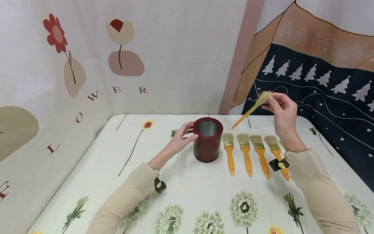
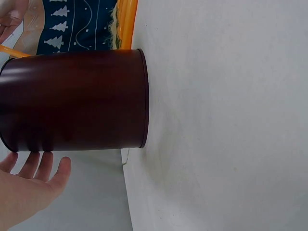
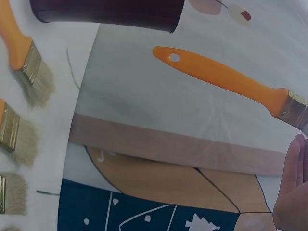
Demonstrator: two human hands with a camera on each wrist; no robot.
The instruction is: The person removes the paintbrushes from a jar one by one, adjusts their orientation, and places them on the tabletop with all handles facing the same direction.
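Observation:
A dark red, open-topped can [image 1: 207,147] stands upright on the table, with a bare metal interior. Against its left side rests my left hand [image 1: 179,140], thumb at the front near the rim; in the left wrist view, the fingertips [image 2: 45,157] touch the can wall. Up to the right, my right hand [image 1: 283,112] pinches a paintbrush [image 1: 246,117] by its bristle end. The orange handle [image 3: 216,74] slants down and left toward the can, its hanging hole showing in the right wrist view.
Several matching paintbrushes [image 1: 245,152] lie in a row right of the can, bristles away from me. My right wrist partly covers the rightmost ones. Printed fabric walls [image 1: 187,65] rise behind the table [image 1: 175,182] and along its sides.

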